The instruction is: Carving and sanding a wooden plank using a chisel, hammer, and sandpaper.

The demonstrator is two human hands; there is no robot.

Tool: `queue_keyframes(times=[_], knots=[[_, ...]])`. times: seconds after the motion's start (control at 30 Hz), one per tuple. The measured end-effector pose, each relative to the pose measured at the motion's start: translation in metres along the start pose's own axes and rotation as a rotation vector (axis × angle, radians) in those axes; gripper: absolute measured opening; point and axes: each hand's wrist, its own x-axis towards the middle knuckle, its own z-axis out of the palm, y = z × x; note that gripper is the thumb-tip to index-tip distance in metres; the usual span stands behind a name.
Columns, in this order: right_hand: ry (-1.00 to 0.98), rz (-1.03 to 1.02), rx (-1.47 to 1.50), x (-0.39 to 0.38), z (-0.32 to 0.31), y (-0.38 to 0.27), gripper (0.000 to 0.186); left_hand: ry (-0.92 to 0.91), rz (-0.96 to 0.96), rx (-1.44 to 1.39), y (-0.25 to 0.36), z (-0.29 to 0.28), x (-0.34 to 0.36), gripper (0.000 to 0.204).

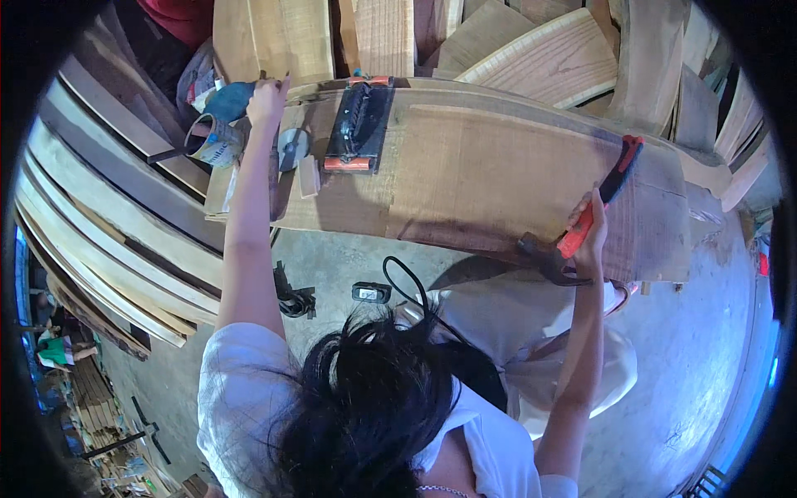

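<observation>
My right hand (586,224) is closed around the red and black handle of a hammer (616,176). Its dark metal head (550,259) hangs by the near edge of a broad wooden board (498,166). At the far left of the board, my left hand (266,101) has its fingers drawn together; what they hold, if anything, is too small to tell. Right beside that hand is a rounded blue-grey object (230,101). Just below stands a can (217,141) with a dark stick poking out.
A black hand sander (359,124) with orange ends, a grey disc (293,149) and a small wood block (309,176) lie on the board. Long planks (124,224) are stacked at left, more boards (540,58) behind. A small black device (371,292) and cable (407,270) are below.
</observation>
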Motion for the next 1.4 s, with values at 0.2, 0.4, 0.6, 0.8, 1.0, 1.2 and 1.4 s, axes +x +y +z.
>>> queue_keyframes(times=[0.2,0.4,0.6,0.8,1.0,1.2,1.4], knots=[[0.026,-0.031,-0.089,0.001,-0.01,0.004,0.027,0.755,-0.042,0.232,-0.044,-0.07,-0.021,0.035],[-0.029,-0.043,-0.111,0.005,-0.013,0.003,0.027,0.942,-0.773,0.113,-0.168,-0.07,-0.014,0.08],[0.018,-0.029,-0.101,0.004,-0.01,0.004,0.025,0.65,-0.946,-0.477,-0.214,-0.048,-0.01,0.071],[0.009,-0.011,-0.105,0.0,-0.002,-0.001,0.023,0.678,-0.703,-0.264,-0.191,-0.05,-0.007,0.051],[0.025,0.008,-0.1,0.005,-0.008,0.003,0.026,0.661,-0.463,-0.523,-0.168,-0.084,0.033,0.024],[-0.024,0.015,-0.113,0.003,0.002,0.005,0.028,0.508,0.127,-0.94,-0.036,-0.164,0.021,0.019],[0.075,0.015,-0.083,0.005,-0.013,-0.002,0.029,0.075,0.423,-0.93,0.169,-0.163,-0.058,0.021]])
